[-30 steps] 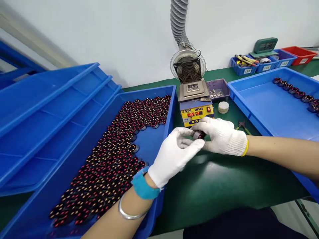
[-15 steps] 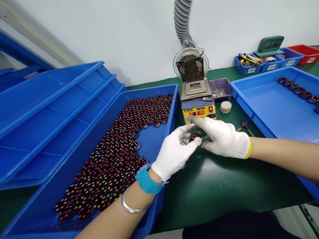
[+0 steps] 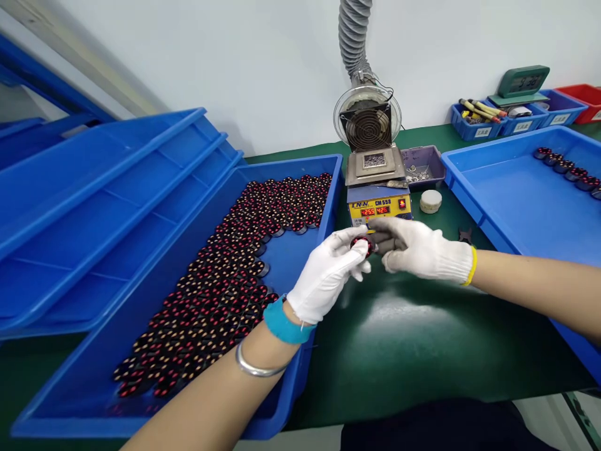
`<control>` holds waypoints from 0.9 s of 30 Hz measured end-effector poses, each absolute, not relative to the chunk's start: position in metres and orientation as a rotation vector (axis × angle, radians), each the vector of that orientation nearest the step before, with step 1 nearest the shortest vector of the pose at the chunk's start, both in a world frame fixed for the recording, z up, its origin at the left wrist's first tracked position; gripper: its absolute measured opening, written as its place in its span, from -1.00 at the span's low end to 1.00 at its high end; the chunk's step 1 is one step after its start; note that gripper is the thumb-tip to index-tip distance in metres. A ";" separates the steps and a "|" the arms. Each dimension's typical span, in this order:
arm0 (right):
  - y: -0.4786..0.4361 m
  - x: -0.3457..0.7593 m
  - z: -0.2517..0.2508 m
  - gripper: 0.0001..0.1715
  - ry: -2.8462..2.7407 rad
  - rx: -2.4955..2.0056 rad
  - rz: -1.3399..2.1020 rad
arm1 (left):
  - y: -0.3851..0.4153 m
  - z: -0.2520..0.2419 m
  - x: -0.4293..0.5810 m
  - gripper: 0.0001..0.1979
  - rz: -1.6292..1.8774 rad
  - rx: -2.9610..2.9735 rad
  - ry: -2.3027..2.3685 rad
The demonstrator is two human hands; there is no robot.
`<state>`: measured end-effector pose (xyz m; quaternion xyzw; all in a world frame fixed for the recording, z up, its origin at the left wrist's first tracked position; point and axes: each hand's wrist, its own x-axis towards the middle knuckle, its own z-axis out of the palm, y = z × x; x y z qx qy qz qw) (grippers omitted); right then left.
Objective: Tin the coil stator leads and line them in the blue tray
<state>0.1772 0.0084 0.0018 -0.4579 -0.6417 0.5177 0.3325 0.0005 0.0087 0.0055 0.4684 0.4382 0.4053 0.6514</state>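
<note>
L hand is pinching blk/red part btwn thumb & fingers, thumb hiding some of it.
R hand is curling just beside part's right; can't tell if gripping. It's covering handles of pliers; fingers hiding lower edge of yellow-front unit. Blue tray is running out of frame at R.

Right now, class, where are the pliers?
In the head view, right of centre, the pliers lie on the green table, just beyond the right hand, beside a blue tray.
</note>
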 end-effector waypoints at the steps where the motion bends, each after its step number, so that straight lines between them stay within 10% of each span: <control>1: 0.007 0.175 0.001 -0.25 -1.701 -1.192 1.422 | 0.010 0.004 0.000 -0.52 0.934 1.086 1.017; 12: 0.004 0.181 0.004 -0.69 -1.675 -1.488 1.142 | 0.013 -0.001 0.000 -0.56 1.099 1.266 1.204; 27: 0.000 0.180 0.006 -0.71 -1.933 -1.322 0.757 | -0.003 -0.001 0.004 -0.31 0.967 2.181 1.117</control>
